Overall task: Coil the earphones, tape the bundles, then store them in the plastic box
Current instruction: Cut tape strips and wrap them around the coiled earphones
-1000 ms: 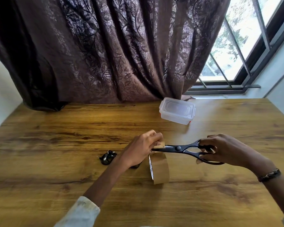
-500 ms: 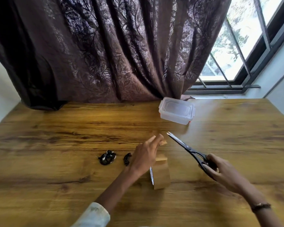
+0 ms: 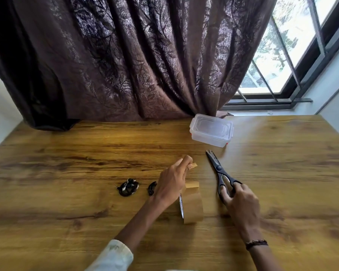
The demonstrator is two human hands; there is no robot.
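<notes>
My left hand [image 3: 172, 180] pinches a small cut piece of brown tape [image 3: 193, 165] at its fingertips, above the table. The brown tape roll [image 3: 192, 204] stands on edge just right of that wrist. A coiled black earphone bundle [image 3: 128, 187] lies on the wood to the left, and a second black bundle [image 3: 152, 188] shows partly beside my left hand. My right hand [image 3: 241, 202] grips the handles of black scissors [image 3: 219, 171], which lie on the table with blades pointing away. The clear plastic box [image 3: 211, 130], lid on, sits at the back.
The wooden table [image 3: 67, 157] stretches wide on both sides. A dark curtain [image 3: 125, 65] hangs behind it, touching the back edge. A barred window [image 3: 282, 55] is at the right rear, near the box.
The scissors cut the tape strip, then my right hand swung them away and lowered them onto the table right of the roll. My left hand keeps the cut piece.
</notes>
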